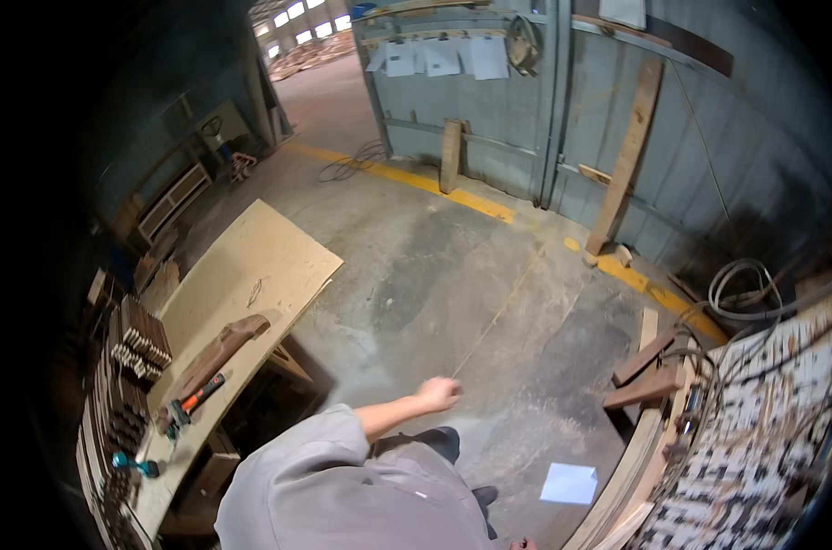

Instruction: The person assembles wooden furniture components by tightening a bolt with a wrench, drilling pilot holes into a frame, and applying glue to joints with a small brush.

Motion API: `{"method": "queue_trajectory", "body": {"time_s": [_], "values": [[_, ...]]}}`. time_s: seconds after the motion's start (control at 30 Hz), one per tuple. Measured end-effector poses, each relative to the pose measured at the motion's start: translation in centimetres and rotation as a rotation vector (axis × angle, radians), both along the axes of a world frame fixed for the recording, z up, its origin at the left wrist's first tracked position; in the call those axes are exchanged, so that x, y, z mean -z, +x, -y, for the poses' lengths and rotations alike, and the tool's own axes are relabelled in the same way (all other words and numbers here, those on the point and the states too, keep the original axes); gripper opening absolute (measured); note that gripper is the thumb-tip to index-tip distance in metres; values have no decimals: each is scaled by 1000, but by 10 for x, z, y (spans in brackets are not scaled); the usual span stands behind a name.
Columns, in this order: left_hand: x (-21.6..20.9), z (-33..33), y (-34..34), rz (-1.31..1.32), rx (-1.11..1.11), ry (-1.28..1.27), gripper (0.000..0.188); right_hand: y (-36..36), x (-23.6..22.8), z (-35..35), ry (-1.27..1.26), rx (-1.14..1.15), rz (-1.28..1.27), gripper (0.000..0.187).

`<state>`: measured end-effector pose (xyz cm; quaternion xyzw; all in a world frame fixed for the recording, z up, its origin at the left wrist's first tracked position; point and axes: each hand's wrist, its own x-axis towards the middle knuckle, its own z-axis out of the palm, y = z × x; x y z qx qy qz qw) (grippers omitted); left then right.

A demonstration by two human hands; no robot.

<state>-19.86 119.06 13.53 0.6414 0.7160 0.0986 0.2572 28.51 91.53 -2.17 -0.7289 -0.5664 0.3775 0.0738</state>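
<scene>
My left hand [441, 394] is out in front of my body over the concrete floor, fingers curled into a loose fist. Nothing sticks out of it, and it touches nothing. Of my right hand [523, 544] only a sliver shows at the lower edge; its fingers cannot be made out. A pale sheet of paper [569, 483] lies on the floor to the right of my feet. To my left, a wooden workbench [297, 266] carries a curved brown wooden piece [219, 353], an orange-and-black tool [202, 392] and a teal power tool [134, 465].
Stacked brown wooden parts [127, 385] line the bench's left side. On the right stand a wooden frame [650, 385], coiled hoses [746, 289] and a black-and-white patterned stack [746, 431]. Boards [629, 156] lean on the metal wall beyond a yellow floor line [416, 180]; a doorway [324, 101] opens far left.
</scene>
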Motion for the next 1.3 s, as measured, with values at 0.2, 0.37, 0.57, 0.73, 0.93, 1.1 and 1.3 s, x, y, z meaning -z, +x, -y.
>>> {"method": "queue_trajectory", "body": {"time_s": [0.2, 0.37, 0.57, 0.73, 0.93, 1.1, 1.3], "values": [[98, 81, -81, -227, -558, -746, 18, 76, 31, -184, -58, -168, -54, 45], [82, -46, -112, -127, -667, -804, 26, 58, -16, -340, -186, -302, 47, 46], [25, -435, -58, -220, -268, -329, 35, -21, -141, -464, -237, -70, 171, 45], [-42, -691, 103, -21, 219, 144, 27, -38, -176, -522, -118, 234, -18, 42], [-190, -832, 349, 334, 787, 820, 37, -24, -124, -572, -155, 384, 5, 37], [-316, -889, 530, 375, 1167, 1191, 41, 1, -99, -633, 31, 535, -31, 33], [-430, -957, 752, 182, 1307, 1439, 56, 20, -178, -696, -192, 815, -14, 30]]}}
